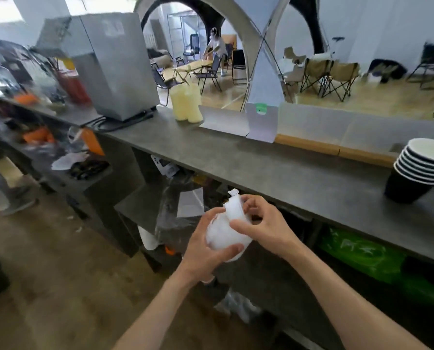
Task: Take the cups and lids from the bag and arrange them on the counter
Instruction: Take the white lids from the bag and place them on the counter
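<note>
Both hands meet in front of the counter's edge, below its top. The left hand (205,248) cups a white plastic bag (223,238) from the underside and near side, fingers curled round its bulging body and thumb across its lower front. The right hand (261,223) comes in from the other side, and its thumb and bent fingers pinch the bag's gathered neck, where a small twisted tip (233,192) sticks up. The bag is bunched and opaque, so its contents cannot be made out.

Just beyond the grip, under the counter, crumpled clear plastic wrap (175,208) fills an open shelf. To the right of the grip at the same depth, a green bag (357,251) sits in another compartment.

Above and past the hands runs the grey counter (274,170). Up and to the right of the grip stands a stack of black paper cups (417,173), nested upright with white insides, and the top cup is empty.

Farther off, up and left of the grip, two pale yellow sleeves (186,104) stand touching side by side on the counter's far edge. Their contents are too blurred to name. Just left of them stands a grey boxy machine (112,66).
</note>
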### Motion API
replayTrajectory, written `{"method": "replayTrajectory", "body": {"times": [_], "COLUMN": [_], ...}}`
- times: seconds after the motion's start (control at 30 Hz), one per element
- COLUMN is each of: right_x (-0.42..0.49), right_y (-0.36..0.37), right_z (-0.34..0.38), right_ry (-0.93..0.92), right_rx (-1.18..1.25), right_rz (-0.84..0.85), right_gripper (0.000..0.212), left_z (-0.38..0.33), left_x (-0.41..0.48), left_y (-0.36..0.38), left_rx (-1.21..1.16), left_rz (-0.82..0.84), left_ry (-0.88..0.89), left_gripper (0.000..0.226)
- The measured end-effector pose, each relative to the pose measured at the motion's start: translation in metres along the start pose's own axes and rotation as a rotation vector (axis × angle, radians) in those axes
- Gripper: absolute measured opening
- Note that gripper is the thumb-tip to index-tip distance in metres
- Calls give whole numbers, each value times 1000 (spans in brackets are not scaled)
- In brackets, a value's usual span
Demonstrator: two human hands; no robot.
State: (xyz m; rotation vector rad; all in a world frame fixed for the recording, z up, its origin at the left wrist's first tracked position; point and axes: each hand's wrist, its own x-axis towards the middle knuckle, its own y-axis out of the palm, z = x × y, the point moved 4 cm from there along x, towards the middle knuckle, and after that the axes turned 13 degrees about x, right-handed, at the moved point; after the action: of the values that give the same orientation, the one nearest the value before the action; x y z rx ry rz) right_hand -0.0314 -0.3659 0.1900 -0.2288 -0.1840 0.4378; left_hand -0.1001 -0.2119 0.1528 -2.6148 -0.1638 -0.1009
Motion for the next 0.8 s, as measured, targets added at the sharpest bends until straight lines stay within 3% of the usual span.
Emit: {"method": "replayTrajectory", "body": {"times": [0.1,0.2,0.27,0.43,0.63,0.8], "right_x": [-14,-29,-43,-83,-123,-161], "right_y": [-16,-28,-36,-58,-88,-131], "right_z": [35,66,81,103,104,116], "right_ry": [36,18,6,-43,68,98], "right_rx": [-40,-146,-162,-223,-210,-203], "right_rz": [117,251,252,164,-111,-180], "right_gripper": [49,50,52,49,40,34], "left_z": [-31,-56,-70,-99,-130,-165], "left_x": [-10,-19,-23,-30,-43,-46], "left_y": [-14,-25,-28,-14,34,70], "left_rx": [-2,-57,-75,-43,-67,-107], "left_rz": [9,51,64,90,137,236], "left_ry": [90,140,170,259,336,373], "left_gripper": [95,113,116,108,113,116]}}
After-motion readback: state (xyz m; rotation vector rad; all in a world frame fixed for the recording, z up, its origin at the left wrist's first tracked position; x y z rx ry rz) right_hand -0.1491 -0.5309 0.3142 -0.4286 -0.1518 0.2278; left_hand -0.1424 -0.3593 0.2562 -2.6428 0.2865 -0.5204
